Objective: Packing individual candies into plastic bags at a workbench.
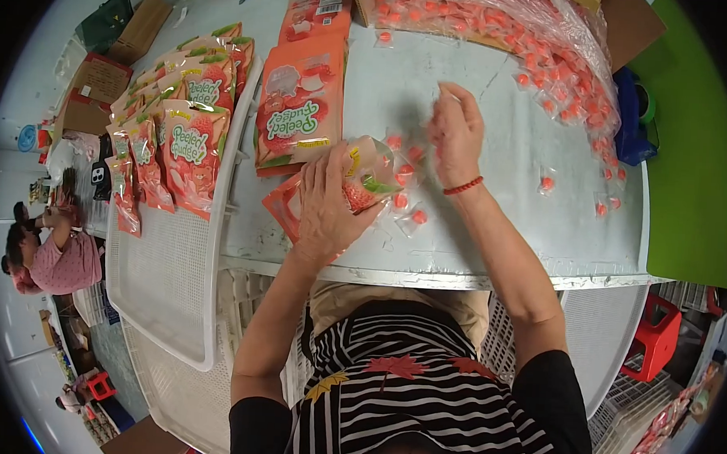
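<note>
Striped shirt [440,408]; left fingers [319,177] on lettered pouch [369,178]

Loc: pkg. wkshop | bulk wrapped sweets [563,98] | printed pouches [193,152] | mesh trays [164,270]

1. Table [596,251]: pale grey-blue top, marked in places, with a scuffed front edge.
2. Left of its middle: a stack of pouches [302,100], more pouches [316,11] just behind it.
3. Middle: a loose cluster of candies [418,217] in clear wrappers.
4. Right: a few stray candies [547,183].
5. Back right: a large heap of candies [568,86], partly under clear plastic [547,23].
</note>
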`<state>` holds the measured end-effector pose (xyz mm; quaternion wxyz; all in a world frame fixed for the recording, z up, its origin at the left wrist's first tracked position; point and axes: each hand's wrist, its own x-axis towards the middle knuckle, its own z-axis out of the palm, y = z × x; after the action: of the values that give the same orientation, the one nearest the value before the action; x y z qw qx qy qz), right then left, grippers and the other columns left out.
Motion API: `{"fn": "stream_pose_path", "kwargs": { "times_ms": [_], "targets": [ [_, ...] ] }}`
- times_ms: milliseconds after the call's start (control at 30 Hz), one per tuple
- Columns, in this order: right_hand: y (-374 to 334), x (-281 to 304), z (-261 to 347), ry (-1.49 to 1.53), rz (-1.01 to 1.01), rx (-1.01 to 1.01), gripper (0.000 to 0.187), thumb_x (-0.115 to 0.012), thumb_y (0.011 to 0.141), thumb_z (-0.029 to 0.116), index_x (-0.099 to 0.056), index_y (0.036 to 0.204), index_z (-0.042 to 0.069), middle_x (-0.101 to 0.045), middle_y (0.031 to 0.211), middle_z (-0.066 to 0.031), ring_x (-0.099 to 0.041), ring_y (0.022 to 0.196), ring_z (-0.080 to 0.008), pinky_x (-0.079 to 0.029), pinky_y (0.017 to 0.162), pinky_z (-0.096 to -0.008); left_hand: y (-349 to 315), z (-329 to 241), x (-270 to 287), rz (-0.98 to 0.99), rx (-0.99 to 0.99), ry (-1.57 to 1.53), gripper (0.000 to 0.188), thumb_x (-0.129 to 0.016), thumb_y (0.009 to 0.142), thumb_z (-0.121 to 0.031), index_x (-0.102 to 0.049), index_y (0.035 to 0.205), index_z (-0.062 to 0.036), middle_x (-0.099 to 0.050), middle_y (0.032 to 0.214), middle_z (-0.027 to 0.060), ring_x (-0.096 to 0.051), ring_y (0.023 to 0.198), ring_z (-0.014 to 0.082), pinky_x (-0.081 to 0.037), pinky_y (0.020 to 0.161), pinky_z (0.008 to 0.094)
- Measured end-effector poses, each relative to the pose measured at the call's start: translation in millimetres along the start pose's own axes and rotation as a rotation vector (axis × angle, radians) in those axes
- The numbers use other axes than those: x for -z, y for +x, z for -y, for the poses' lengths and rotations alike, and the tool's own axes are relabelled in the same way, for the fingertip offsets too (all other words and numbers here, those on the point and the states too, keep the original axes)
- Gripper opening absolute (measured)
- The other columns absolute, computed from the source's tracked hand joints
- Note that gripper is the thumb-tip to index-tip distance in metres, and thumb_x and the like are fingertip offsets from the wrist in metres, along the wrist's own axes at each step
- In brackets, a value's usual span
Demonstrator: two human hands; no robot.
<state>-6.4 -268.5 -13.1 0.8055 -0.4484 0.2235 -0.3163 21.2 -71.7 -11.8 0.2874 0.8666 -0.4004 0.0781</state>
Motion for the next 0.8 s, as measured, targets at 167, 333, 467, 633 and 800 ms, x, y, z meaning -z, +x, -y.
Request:
{"fn": "stream_pose_path", "kwargs": {
  "times_ms": [167, 333, 467, 633, 800],
  "targets": [
    [-20.8, -47.1, -11.4, -0.269, 0.156, 0.081, 0.025, -0.054, 0.095, 0.024, -0.050, 0.109, 0.003, -0.052, 0.079, -0.0006, -0.047, 0.067, -0.0072, -0.041, 0.059, -0.0220, 4.2, 0.3, 2.5, -0.060, -0.011, -0.044, 0.101, -0.086, 0.059, -0.026, -0.029, 0.138, 0.0004, -0.045, 0.128, 0.0211, -0.045, 0.116, 0.0382, -0.040, 0.097, 0.0467],
    [-46.4, -45.5, 0.5, -0.554, 0.272, -0.019, 0.023, -0.047, 0.097, 0.021, -0.049, 0.105, -0.001, -0.058, 0.087, -0.0129, -0.057, 0.079, -0.0201, -0.047, 0.074, -0.0323, 3.0, 2.5, 6.5, -0.096, 0.091, -0.159, 0.103, -0.087, 0.058, -0.021, -0.027, 0.140, -0.0004, -0.042, 0.131, 0.0203, -0.045, 0.118, 0.0356, -0.040, 0.098, 0.0447],
    [-57.8, -45.3, -13.4, -0.569, 0.234, 0.154, 0.021, -0.050, 0.096, 0.020, -0.050, 0.103, -0.001, -0.059, 0.085, -0.0117, -0.058, 0.074, -0.0181, -0.048, 0.069, -0.0316, 4.0, 4.3, 6.3, -0.189, 0.051, -0.203, 0.095, -0.085, 0.058, -0.019, -0.032, 0.135, 0.0012, -0.049, 0.119, 0.0189, -0.048, 0.104, 0.0386, -0.041, 0.091, 0.0480],
    [-53.9, -34.8, -11.8, -0.545, 0.242, 0.060, 0.018, -0.055, 0.094, 0.016, -0.052, 0.102, 0.000, -0.056, 0.085, -0.0016, -0.052, 0.076, -0.0063, -0.045, 0.067, -0.0226, -5.2, 6.6, 6.2, -0.211, 0.063, -0.204, 0.097, -0.085, 0.057, -0.018, -0.030, 0.135, 0.0011, -0.047, 0.121, 0.0202, -0.047, 0.107, 0.0397, -0.040, 0.092, 0.0496],
    [-56.9, -30.1, -2.0, -0.885, 0.518, 0.364, 0.020, -0.056, 0.091, 0.011, -0.052, 0.107, 0.000, -0.060, 0.085, -0.0097, -0.057, 0.074, -0.0195, -0.047, 0.066, -0.0290, -9.8, 7.6, 6.5, -0.168, 0.005, -0.154, 0.097, -0.085, 0.060, -0.024, -0.028, 0.135, 0.0000, -0.041, 0.127, 0.0234, -0.040, 0.117, 0.0409, -0.031, 0.102, 0.0517]
  ]
}}
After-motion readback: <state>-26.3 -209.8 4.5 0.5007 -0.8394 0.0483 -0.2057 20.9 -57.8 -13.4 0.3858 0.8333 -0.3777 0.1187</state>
